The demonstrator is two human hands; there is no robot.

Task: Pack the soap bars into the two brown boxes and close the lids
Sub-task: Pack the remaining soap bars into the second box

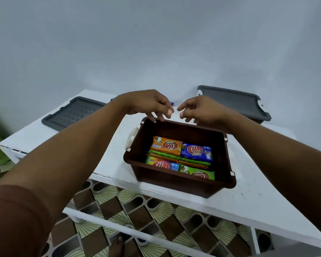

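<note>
An open brown box (174, 180) stands on the white table (248, 199). Several wrapped soap bars lie inside it, among them an orange one (166, 145), a blue one (196, 152) and a green one (197, 173). My left hand (148, 104) hovers over the box's far rim, its fingers loosely curled with the tips at the rim, and it holds nothing. My right hand (200, 110) is just beside it, also loosely curled and holding nothing. A second brown box (257, 121) at the back right wears a grey lid (233, 101).
A loose grey lid (72, 113) lies flat at the table's back left. A blue wrapper edge (171, 103) peeks out behind my left hand. A pale wall rises behind the table. Patterned floor tiles (137, 210) show below the front edge.
</note>
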